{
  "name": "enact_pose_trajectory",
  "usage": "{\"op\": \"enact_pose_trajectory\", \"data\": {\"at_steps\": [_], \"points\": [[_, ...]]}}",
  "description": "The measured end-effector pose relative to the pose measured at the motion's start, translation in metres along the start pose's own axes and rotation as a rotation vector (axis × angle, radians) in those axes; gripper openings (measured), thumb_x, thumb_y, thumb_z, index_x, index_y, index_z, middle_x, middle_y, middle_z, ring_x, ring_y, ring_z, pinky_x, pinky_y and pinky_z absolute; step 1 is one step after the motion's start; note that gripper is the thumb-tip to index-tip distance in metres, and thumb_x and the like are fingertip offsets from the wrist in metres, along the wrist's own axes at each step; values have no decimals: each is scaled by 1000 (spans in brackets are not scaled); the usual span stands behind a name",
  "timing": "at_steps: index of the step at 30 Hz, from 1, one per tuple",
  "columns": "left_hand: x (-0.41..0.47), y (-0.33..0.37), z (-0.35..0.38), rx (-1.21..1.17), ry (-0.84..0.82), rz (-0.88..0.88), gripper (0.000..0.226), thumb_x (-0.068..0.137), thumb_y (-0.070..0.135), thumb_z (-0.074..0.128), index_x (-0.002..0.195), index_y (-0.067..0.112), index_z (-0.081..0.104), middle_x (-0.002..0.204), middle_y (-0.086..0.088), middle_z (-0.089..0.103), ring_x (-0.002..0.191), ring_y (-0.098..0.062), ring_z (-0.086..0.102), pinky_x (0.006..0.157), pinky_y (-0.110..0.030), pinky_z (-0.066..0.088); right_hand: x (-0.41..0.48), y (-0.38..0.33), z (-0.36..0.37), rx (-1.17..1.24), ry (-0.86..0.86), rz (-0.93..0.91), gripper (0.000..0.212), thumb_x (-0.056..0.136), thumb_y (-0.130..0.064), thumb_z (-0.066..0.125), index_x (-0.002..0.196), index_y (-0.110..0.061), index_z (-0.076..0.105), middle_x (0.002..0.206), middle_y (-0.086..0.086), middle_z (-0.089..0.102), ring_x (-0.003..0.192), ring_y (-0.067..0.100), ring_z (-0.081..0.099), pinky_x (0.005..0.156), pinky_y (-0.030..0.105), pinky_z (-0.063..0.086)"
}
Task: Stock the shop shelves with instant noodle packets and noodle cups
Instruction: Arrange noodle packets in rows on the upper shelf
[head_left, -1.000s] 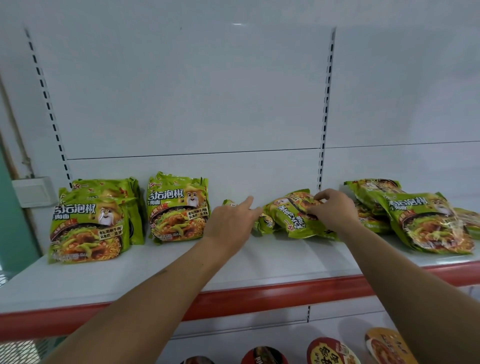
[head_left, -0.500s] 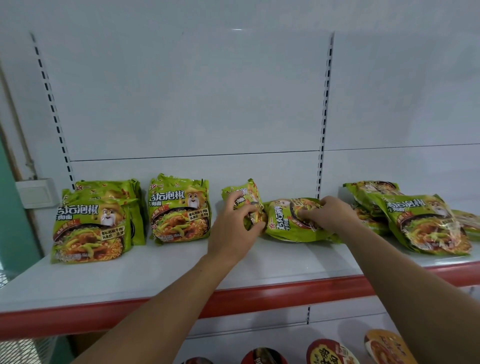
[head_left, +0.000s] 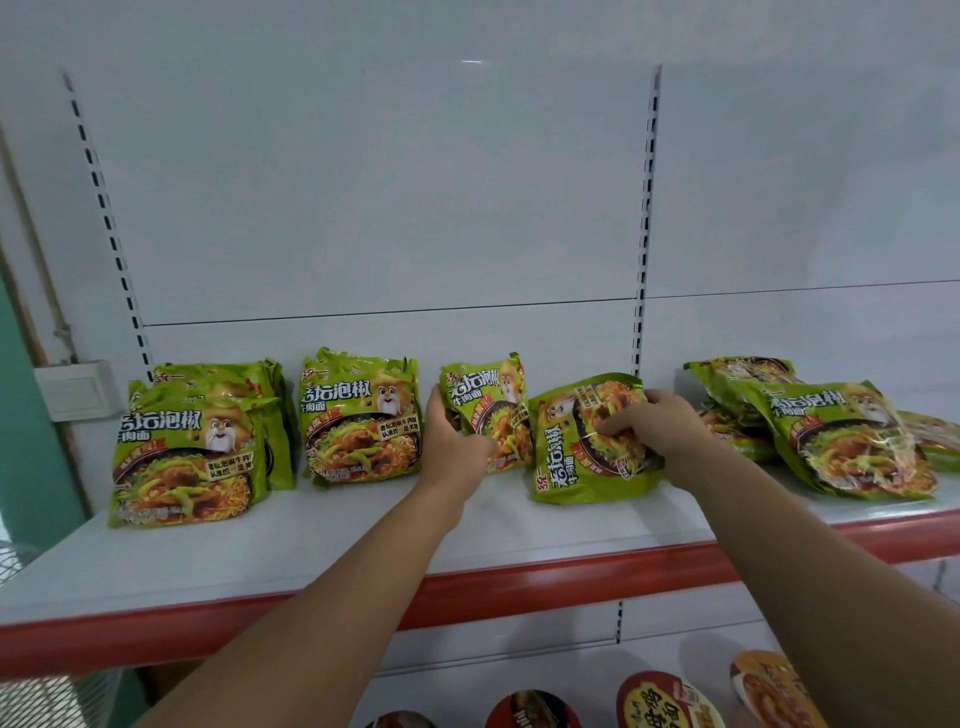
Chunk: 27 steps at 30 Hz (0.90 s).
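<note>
Noodle packet (head_left: 566, 467) stands rotated sideways, right grip (head_left: 657, 436) pinching its right edge (left grip (head_left: 457, 449) clasps upright packet (head_left: 483, 389) just left).

On the white shelf (head_left: 363, 530) with a red front edge, the left grip (head_left: 457, 447) holds an upright green noodle packet (head_left: 483, 400) by its left side. Just beside it, the right grip (head_left: 660, 436) curls over a second packet (head_left: 576, 467) that is turned sideways. Standing packets (head_left: 361, 415) sit to the left and a loose pile (head_left: 841, 436) to the right. Noodle cups (head_left: 670, 701) show below.

Noodle packets (head_left: 361, 415) stand on shelf (head_left: 311, 540), noodle cups (head_left: 667, 699) below.
</note>
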<state>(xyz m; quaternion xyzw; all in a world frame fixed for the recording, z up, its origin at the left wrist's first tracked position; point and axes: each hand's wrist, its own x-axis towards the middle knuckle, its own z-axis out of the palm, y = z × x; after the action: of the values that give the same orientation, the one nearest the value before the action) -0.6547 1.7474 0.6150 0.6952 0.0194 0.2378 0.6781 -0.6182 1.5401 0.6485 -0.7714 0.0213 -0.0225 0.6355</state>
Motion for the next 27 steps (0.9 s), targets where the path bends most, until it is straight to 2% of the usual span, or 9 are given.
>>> {"op": "enact_pose_trajectory", "data": {"at_steps": [3, 7, 10, 13, 16, 18, 20, 22, 27], "points": [[-1, 7, -3, -104, 26, -28, 57, 82, -15, 59, 126, 20, 50, 105, -1, 66, 91, -15, 61, 67, -25, 46, -7, -3, -1, 150, 23, -6, 44, 75, 5, 73, 115, -4, 59, 96, 16, 70, 78, 32, 69, 66, 40, 59], [-6, 19, -18, -169, 20, 32, 31, 85, -8, 63, 98, 19, 60, 93, 2, 67, 90, -19, 62, 73, -28, 48, -21, -6, 1, 310, 51, -67, 45, 79, 4, 68, 115, -15, 47, 96, 12, 65, 76, 27, 65, 63, 37, 56], [-6, 29, -43, -213, 26, 81, 33, 84, -10, 62, 97, 21, 62, 97, -1, 70, 97, -25, 65, 85, -40, 53, -34, -7, 14, 414, 45, -69, 34, 84, 4, 61, 106, -13, 41, 89, 11, 60, 68, 21, 61, 66, 35, 53], [-4, 36, -80, -295, 76, 56, 40, 81, -10, 61, 102, 23, 65, 106, -5, 73, 103, -34, 68, 88, -56, 54, -45, -13, 35, 558, 7, -63, 24, 84, 6, 57, 102, -7, 47, 80, 11, 59, 44, 13, 61, 42, 23, 49], [-9, 43, -123, -302, 178, 36, 39, 77, -6, 60, 99, 26, 68, 101, -5, 72, 100, -37, 67, 85, -62, 53, -52, -15, 67, 645, -91, -63, 14, 88, -5, 59, 102, -4, 59, 86, 12, 68, 65, 23, 67, 64, 35, 56], [-14, 46, -153, -275, 241, 41, 34, 74, -1, 61, 96, 24, 66, 98, -6, 67, 98, -33, 63, 93, -61, 48, -56, -15, 91, 670, -104, -69, 9, 90, -11, 60, 96, -5, 62, 83, 9, 68, 70, 23, 63, 78, 39, 49], [-21, 47, -181, -269, 307, 30, 35, 69, 6, 63, 100, 22, 63, 102, -5, 64, 101, -30, 58, 99, -61, 41, -61, -14, 114, 678, -116, -77, 25, 87, -11, 63, 110, -2, 59, 91, 10, 71, 75, 23, 65, 75, 36, 50], [-25, 45, -210, -267, 361, -15, 56, 57, 17, 65, 112, 21, 62, 113, -3, 67, 110, -34, 61, 98, -65, 42, -65, -12, 136, 701, -144, -86, 44, 86, -8, 63, 129, -8, 50, 106, 14, 70, 83, 25, 68, 72, 37, 54], [-33, 37, -272, -296, 380, -44, 32, 59, 6, 56, 86, 22, 65, 93, -7, 66, 93, -33, 62, 79, -50, 50, -76, -18, 181, 707, -185, -68, 37, 88, -5, 57, 125, -8, 54, 96, 8, 68, 75, 19, 65, 61, 30, 53]]}}
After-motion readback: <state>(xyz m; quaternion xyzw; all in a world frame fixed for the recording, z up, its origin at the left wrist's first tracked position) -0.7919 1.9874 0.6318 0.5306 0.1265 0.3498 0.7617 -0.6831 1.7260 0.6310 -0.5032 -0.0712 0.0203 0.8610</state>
